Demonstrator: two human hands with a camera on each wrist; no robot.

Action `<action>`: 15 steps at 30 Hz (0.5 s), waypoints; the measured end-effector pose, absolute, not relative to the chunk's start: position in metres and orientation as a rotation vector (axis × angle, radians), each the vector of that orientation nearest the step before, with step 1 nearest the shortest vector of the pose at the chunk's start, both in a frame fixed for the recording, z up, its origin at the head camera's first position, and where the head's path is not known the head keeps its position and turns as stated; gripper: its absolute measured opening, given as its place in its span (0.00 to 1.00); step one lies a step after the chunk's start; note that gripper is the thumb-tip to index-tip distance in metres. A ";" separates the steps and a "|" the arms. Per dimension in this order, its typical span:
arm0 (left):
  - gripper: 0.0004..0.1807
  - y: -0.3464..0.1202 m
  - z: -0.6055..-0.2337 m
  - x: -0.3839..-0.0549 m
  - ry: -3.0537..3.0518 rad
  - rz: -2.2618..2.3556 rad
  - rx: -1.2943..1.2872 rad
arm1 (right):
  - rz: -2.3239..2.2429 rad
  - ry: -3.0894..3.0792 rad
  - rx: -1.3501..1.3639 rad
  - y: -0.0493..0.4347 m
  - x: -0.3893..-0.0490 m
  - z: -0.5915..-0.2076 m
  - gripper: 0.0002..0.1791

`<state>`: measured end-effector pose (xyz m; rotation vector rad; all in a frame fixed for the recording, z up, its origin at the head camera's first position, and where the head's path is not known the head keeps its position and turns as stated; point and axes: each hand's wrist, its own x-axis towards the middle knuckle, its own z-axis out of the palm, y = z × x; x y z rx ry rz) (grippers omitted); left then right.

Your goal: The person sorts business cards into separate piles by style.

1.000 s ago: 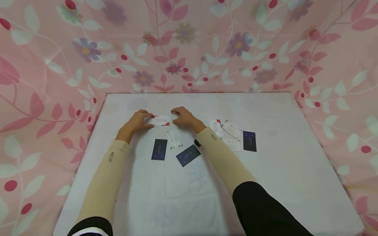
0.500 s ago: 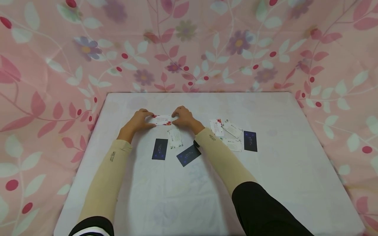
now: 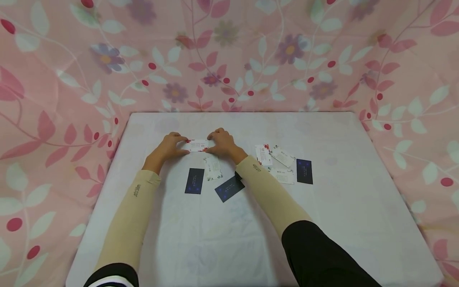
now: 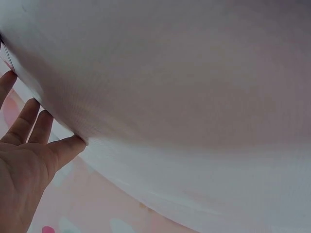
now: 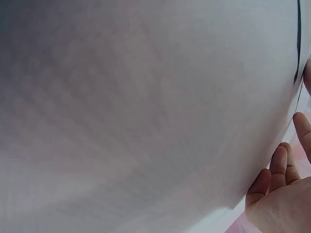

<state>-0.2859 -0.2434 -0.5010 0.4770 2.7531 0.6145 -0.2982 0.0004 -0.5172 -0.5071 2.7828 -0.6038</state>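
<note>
A white business card with red floral corners lies on the white-covered table. My left hand holds its left end, the index finger at the upper corner and the thumb at the lower one. At the other end, my right hand holds the right corners in the same way, thumb below and index finger above. In the left wrist view the left hand's fingers meet the cloth; in the right wrist view the right hand's fingers do likewise. The card is hard to make out in both wrist views.
Closer to me lie a white card with leafy print and two dark blue cards, one upright and one slanted. To the right are several more, including a red-flowered card and a dark blue one. Pink floral cloth surrounds the table.
My right hand has closed in on the card's right end, its thumb and index finger now at the corners. The left hand stays at the left end. The other cards have not moved.
</note>
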 end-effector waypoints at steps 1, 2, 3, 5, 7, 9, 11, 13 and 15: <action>0.33 -0.243 -0.501 -0.286 2.754 0.614 0.476 | -0.605 2.785 -0.508 0.000 -0.298 -0.517 0.31; 0.33 -0.243 -0.501 -0.286 2.756 0.612 0.474 | -0.605 2.788 -0.508 0.001 -0.297 -0.516 0.31; 0.33 -0.243 -0.501 -0.285 2.757 0.611 0.472 | -0.610 2.789 -0.508 0.001 -0.297 -0.516 0.31; 0.33 -0.242 -0.500 -0.285 2.756 0.617 0.462 | -0.614 2.791 -0.507 0.001 -0.296 -0.515 0.31; 0.33 -0.242 -0.500 -0.285 2.752 0.623 0.454 | -0.617 2.792 -0.505 0.001 -0.296 -0.515 0.31; 0.33 -0.242 -0.500 -0.285 2.752 0.626 0.454 | -0.622 2.793 -0.499 0.001 -0.295 -0.514 0.30; 0.33 -0.242 -0.500 -0.286 2.755 0.622 0.461 | -0.623 2.792 -0.486 0.000 -0.295 -0.514 0.30; 0.33 -0.243 -0.501 -0.286 2.757 0.616 0.465 | -0.626 2.789 -0.473 0.000 -0.295 -0.514 0.30; 0.33 -0.243 -0.501 -0.286 2.757 0.612 0.465 | -0.626 2.787 -0.460 -0.001 -0.294 -0.513 0.30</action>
